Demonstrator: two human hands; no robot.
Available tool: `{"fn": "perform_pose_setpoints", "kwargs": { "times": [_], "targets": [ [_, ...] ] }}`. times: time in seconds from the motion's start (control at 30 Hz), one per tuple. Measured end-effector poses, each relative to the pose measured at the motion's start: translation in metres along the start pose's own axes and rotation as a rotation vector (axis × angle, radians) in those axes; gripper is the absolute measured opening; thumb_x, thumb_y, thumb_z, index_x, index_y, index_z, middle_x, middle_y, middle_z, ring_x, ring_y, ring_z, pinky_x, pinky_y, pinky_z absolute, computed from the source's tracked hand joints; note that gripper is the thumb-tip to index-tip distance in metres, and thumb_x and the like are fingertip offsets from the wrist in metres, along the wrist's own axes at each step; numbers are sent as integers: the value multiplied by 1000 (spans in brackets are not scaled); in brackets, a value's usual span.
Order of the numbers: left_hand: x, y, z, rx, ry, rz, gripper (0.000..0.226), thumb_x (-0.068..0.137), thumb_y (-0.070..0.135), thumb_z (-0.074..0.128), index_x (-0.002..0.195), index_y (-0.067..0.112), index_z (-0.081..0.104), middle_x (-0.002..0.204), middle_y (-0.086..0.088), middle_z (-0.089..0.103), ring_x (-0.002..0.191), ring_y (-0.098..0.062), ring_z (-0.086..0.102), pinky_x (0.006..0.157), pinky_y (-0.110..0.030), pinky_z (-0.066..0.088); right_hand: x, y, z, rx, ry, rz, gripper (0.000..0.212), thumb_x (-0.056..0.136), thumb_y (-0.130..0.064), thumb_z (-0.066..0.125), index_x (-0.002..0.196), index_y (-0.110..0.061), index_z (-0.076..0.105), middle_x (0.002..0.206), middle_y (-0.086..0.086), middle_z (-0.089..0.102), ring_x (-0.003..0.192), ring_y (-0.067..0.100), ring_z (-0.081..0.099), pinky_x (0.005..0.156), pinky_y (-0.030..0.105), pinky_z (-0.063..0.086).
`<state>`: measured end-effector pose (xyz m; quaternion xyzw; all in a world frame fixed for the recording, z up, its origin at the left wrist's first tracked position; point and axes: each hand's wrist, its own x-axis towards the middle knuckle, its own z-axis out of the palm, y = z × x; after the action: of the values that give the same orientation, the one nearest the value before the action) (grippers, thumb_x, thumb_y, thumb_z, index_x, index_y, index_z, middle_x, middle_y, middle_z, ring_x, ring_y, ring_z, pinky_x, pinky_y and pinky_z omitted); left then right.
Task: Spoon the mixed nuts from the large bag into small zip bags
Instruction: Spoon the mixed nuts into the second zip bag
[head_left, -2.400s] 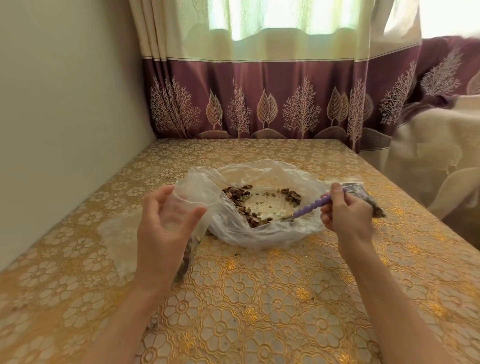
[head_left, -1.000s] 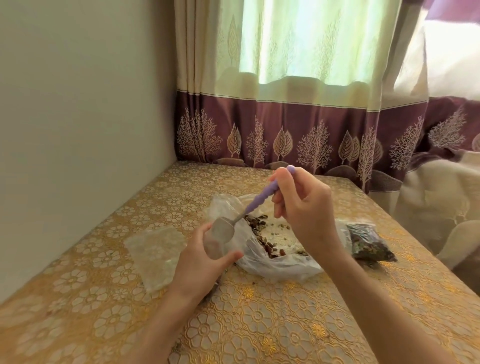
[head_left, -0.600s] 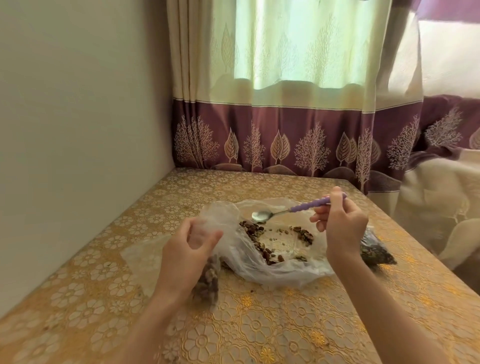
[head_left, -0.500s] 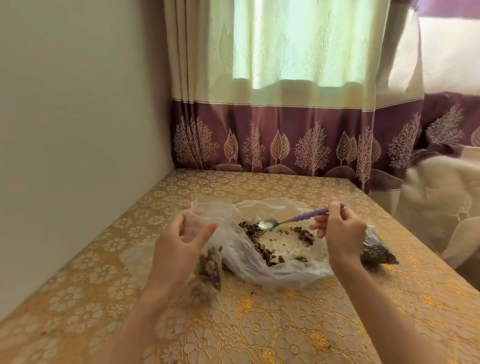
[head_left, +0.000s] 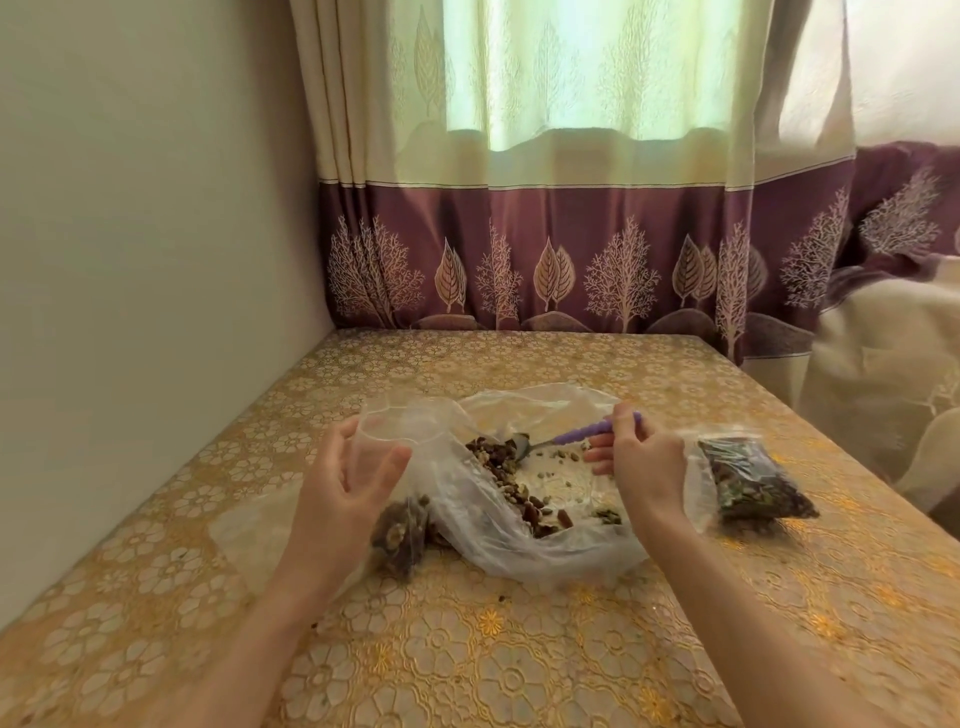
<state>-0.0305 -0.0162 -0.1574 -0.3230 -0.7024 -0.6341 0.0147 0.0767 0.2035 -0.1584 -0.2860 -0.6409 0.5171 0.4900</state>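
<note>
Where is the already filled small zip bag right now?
The filled small zip bag lies on the table at the right, just beyond the right hand, beside the large bag.

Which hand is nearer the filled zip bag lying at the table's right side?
Right. The right hand, holding the spoon, is just left of the filled zip bag. The left hand is across the large bag, holding a small bag.

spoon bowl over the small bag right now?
No, the spoon is down in the large bag, its bowl at the nuts, apart from the small bag.
</note>
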Motion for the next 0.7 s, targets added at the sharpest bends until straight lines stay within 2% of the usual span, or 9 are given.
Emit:
{"fn": "perform_pose_setpoints", "kwargs": {
  "times": [0.13,0.23,0.33,0.43,0.5,0.63,0.7],
  "targets": [
    [2,-11,5,-24,17,-16,98,55,84,58,132,28,40,126,3,58,114,-16,58,98,-48,46,5,2,3,43,-77,111,36,101,-21,41,73,-9,61,51,-3,67,47,9,61,43,17,47],
    [-2,-15,9,76,-19,14,105,51,85,60,137,32,33,121,16,57,107,-4,59,94,-36,48,7,3,0,63,-64,157,37,101,-21,42,72,-8,61,52,1,67,50,14,61,44,18,48],
    [-6,-18,13,126,-39,33,99,60,76,62,140,28,29,123,10,58,108,-3,58,96,-32,47,8,4,-4,93,-25,213,38,100,-22,43,71,-6,62,51,2,65,47,13,60,42,17,47],
    [-7,-20,14,140,-49,42,92,68,74,54,139,22,29,134,2,53,121,-10,52,104,-44,41,8,4,-10,100,11,227,38,99,-22,45,70,-4,62,50,2,64,44,12,58,41,17,45],
    [-6,-21,14,151,-40,46,85,74,72,50,140,24,28,137,-1,50,122,-13,52,103,-46,42,7,3,-13,109,35,218,39,99,-23,45,69,-5,61,48,1,63,43,12,57,40,17,45],
    [-6,-19,14,181,-10,75,75,71,72,55,131,33,33,112,13,60,98,4,59,87,-30,50,4,-3,-18,133,73,191,40,100,-23,43,67,-7,60,44,-2,61,39,9,53,37,15,41],
    [-6,-18,14,197,6,92,74,65,76,56,125,45,27,117,22,54,102,7,55,88,-22,45,3,-5,-20,148,93,172,40,100,-23,43,67,-8,59,44,-4,61,38,8,52,36,15,39]
  ]
}}
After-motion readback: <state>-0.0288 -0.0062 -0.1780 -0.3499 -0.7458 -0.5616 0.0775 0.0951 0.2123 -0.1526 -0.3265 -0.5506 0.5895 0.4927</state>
